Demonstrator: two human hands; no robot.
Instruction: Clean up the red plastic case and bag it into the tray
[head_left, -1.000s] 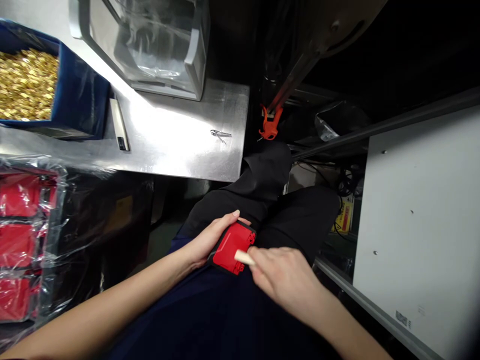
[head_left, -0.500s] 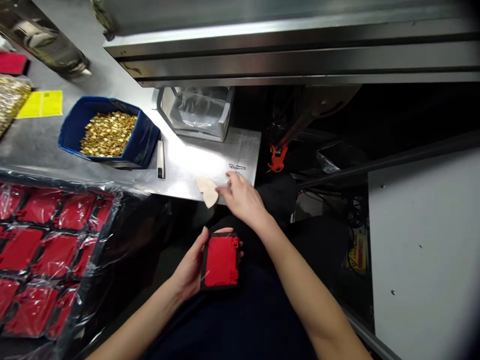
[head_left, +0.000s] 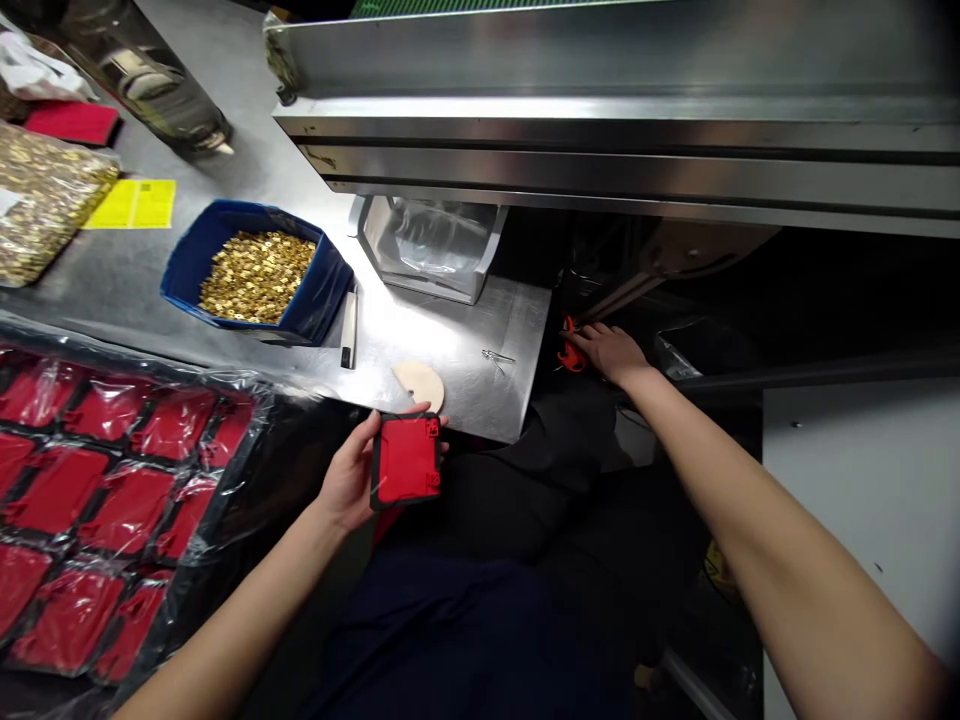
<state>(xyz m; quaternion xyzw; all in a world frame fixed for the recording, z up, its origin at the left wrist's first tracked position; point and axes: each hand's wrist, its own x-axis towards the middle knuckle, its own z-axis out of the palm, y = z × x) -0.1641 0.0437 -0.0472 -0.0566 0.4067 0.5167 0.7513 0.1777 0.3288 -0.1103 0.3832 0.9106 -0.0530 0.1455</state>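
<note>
My left hand (head_left: 352, 468) grips a red-and-black hinged case (head_left: 409, 460) by its left side, with fingers behind it and red face up. Over at the table's right end, my right hand (head_left: 611, 350) has its fingertips on an orange tool (head_left: 572, 346) hanging below the steel frame; part of that tool is hidden by the fingers. A cream round pad (head_left: 421, 385) with a notch lies on the metal table, just above the case. Small metal pins (head_left: 497, 357) lie right of the pad.
A blue bin (head_left: 330, 285) of small gold metal parts stands on the table, beside a cutter knife (head_left: 349, 328). A grey bin (head_left: 480, 285) with clear plastic sits under the steel frame (head_left: 562, 170). Red cases (head_left: 139, 500) under plastic fill a tray at left.
My right hand has left the pad and moved right to the orange tool. The left hand has shifted left and up in view with the case. The view has shifted too.
</note>
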